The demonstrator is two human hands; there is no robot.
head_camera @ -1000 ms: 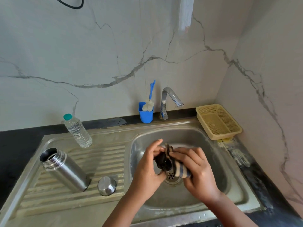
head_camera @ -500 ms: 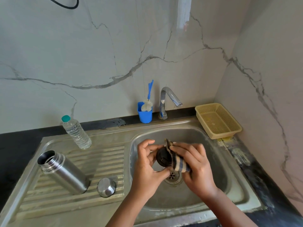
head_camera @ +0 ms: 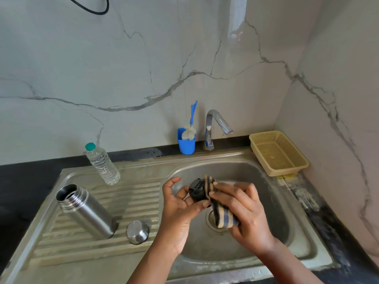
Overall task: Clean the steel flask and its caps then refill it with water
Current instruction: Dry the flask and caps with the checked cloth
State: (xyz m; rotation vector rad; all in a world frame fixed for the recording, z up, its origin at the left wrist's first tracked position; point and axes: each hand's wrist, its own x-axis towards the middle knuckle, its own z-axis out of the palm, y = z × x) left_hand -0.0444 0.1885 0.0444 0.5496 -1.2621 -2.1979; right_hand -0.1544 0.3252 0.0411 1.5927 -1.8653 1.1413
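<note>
My left hand (head_camera: 180,206) curls around the black inner cap (head_camera: 197,189), thumb and fingers holding it over the basin of the sink (head_camera: 287,201). My right hand (head_camera: 244,212) grips a striped cloth (head_camera: 222,216), fingers closed around it and pressing its top edge against the cap, so the two hands meet right above the drain (head_camera: 211,221). Just to the left of my left wrist the round steel outer cap (head_camera: 137,232) sits dome-up on the ribbed drainboard, and beside it, further left, the steel flask (head_camera: 86,211) stands open-mouthed. Beyond that, a plastic water bottle (head_camera: 102,163) with a teal top stands near the wall. Straight ahead of my hands are the tap (head_camera: 215,128) and a blue cup (head_camera: 186,141) holding a brush (head_camera: 189,128). Ahead and to the right of my right hand sits a yellow basket (head_camera: 295,170).
</note>
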